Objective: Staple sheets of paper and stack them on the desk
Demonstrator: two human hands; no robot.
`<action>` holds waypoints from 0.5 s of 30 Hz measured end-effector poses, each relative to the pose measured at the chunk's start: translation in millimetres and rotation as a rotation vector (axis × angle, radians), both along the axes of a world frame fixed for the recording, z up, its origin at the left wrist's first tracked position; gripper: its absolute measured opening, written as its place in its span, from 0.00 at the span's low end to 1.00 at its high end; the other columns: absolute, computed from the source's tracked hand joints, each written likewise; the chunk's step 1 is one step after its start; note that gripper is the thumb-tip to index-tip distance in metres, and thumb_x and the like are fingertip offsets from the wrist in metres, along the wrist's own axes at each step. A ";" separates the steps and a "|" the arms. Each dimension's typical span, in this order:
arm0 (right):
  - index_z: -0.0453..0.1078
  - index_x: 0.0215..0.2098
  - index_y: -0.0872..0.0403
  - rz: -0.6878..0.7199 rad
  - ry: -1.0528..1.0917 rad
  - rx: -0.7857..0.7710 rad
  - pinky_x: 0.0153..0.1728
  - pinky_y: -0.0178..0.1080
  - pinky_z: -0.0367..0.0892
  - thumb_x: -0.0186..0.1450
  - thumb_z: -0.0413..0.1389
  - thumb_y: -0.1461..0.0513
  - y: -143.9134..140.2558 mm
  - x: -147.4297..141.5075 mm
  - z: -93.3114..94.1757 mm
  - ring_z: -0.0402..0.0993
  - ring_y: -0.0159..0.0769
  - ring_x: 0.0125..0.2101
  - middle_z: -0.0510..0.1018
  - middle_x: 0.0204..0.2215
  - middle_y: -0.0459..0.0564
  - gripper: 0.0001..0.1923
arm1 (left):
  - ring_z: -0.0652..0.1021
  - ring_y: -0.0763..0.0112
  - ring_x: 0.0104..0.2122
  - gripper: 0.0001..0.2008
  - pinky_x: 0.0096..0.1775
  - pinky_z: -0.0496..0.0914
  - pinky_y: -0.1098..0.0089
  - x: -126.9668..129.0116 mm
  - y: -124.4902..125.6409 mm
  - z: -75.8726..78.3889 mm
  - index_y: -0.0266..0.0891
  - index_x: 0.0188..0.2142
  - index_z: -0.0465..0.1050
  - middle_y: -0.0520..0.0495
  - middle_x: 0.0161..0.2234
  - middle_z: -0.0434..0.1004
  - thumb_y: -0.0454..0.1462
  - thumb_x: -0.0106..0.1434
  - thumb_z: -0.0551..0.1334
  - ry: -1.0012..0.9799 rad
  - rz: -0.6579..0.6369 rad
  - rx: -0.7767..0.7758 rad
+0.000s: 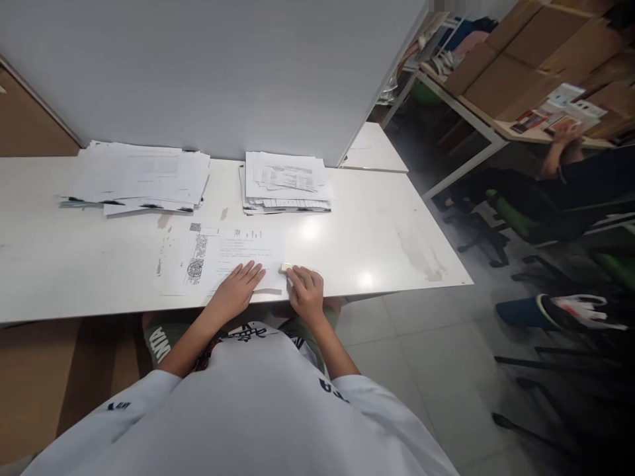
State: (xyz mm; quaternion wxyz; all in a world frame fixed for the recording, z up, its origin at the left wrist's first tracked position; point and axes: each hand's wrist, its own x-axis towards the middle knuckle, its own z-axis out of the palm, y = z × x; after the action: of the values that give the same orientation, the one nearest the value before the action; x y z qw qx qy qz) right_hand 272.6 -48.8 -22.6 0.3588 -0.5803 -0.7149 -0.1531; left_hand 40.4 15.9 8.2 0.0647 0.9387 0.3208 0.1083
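Hands [270, 287] on printed sheet [228, 261], its stamp and text unreadable

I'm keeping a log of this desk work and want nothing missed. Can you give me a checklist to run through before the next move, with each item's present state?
1. Left hand flat on the printed sheet, pinning it: ok.
2. Right hand touching the small white block at the sheet's right edge: ok.
3. Firm grip on the block: cannot tell, fingers cover most of it.
4. Sheet fully on the white table: not ok, its near edge reaches the table's front edge.
5. Two paper stacks, left and middle, apart from the sheet: ok.
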 end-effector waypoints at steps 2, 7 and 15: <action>0.71 0.57 0.49 -0.040 0.042 0.030 0.52 0.48 0.64 0.64 0.48 0.70 -1.3 -2.5 -5.4 0.70 0.44 0.51 0.78 0.49 0.55 0.26 | 0.66 0.59 0.63 0.28 0.64 0.62 0.54 -17.3 -2.9 0.0 0.38 0.65 0.62 0.43 0.62 0.68 0.28 0.67 0.46 -0.063 0.064 0.013; 0.71 0.56 0.49 -0.128 0.124 0.090 0.54 0.51 0.64 0.65 0.48 0.68 2.2 -8.0 -21.0 0.71 0.45 0.51 0.79 0.48 0.55 0.24 | 0.72 0.61 0.59 0.29 0.55 0.74 0.59 -7.7 12.3 25.7 0.42 0.72 0.40 0.43 0.63 0.67 0.36 0.73 0.41 -0.372 0.406 0.007; 0.70 0.59 0.48 -0.130 0.126 0.018 0.56 0.51 0.63 0.64 0.48 0.64 6.0 -7.2 -32.0 0.71 0.47 0.54 0.78 0.51 0.55 0.26 | 0.45 0.54 0.71 0.29 0.68 0.41 0.47 209.5 169.9 77.9 0.35 0.70 0.48 0.40 0.71 0.45 0.31 0.70 0.44 -0.239 0.040 0.119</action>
State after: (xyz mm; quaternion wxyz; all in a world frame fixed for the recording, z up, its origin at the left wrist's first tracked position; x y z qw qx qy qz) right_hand 265.4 -42.8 -54.6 0.3978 -0.6308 -0.6501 -0.1456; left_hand 249.9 185.9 86.0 0.0445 0.9147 0.3225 0.2396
